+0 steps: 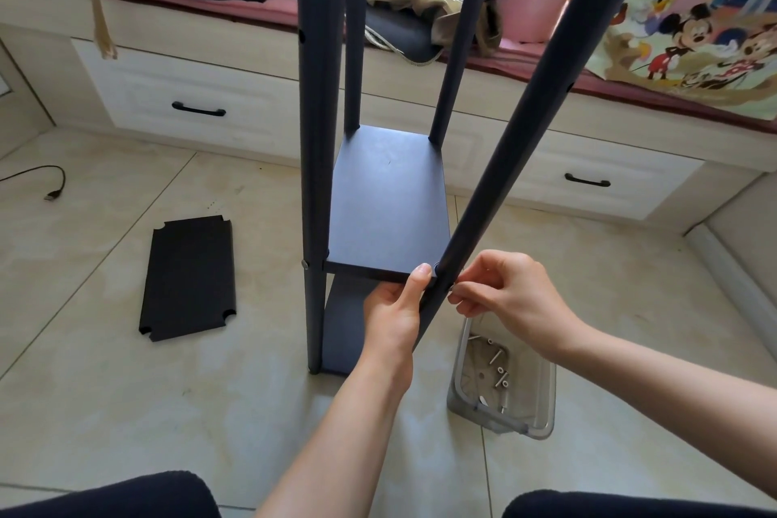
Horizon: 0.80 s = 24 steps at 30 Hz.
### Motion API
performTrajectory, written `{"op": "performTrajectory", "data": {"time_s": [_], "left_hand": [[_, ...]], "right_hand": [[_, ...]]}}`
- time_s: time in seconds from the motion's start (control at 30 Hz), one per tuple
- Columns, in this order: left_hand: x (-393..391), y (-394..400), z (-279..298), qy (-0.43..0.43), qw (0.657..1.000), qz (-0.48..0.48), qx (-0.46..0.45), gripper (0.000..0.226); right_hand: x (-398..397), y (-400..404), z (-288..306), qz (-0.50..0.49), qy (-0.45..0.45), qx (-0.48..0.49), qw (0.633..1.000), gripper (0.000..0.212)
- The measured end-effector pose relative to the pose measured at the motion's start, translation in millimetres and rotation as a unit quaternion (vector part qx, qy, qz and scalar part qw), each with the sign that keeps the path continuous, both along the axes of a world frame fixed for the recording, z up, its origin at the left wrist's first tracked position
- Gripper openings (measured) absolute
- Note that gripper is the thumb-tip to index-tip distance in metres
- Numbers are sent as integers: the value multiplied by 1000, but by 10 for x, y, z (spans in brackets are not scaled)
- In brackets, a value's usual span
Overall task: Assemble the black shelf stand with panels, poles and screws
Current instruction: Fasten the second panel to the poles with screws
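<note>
The black shelf stand stands on the tiled floor with several black poles rising from it. A black shelf panel (389, 202) sits between the poles, above a lower panel (344, 328). My left hand (397, 307) grips the near right corner of the shelf panel, thumb on its top edge. My right hand (500, 290) pinches a small screw (450, 287) against the near right pole (517, 130), level with the panel. A screw head (304, 264) shows on the near left pole (319, 118).
A loose black panel (189, 278) with notched corners lies on the floor to the left. A clear plastic box (500, 383) holding several screws sits by the stand at right. White drawers (197, 97) line the back. A USB cable (50, 181) lies far left.
</note>
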<state>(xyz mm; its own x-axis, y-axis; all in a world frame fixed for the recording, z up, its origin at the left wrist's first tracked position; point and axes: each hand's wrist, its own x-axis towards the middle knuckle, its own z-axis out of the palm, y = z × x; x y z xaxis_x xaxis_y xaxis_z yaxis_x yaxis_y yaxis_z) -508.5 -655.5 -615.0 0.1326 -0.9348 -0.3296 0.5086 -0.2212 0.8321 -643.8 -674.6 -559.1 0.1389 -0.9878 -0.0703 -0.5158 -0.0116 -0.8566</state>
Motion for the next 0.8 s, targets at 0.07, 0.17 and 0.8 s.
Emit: {"op": "performTrajectory", "data": {"time_s": [0.07,0.17,0.8], "left_hand": [[1,-5,-9,-2,1000,2,4,17],[6,2,-6,-15,1000,0,9,18],[211,136,82,-681,680,66,-263,57]], "right_hand": [[-20,-34,1,-15,-8,1,1000,11],[-37,-102,23,-18,-9,1,1000,27],[-46,-249,99,74,2,9,997,35]]}}
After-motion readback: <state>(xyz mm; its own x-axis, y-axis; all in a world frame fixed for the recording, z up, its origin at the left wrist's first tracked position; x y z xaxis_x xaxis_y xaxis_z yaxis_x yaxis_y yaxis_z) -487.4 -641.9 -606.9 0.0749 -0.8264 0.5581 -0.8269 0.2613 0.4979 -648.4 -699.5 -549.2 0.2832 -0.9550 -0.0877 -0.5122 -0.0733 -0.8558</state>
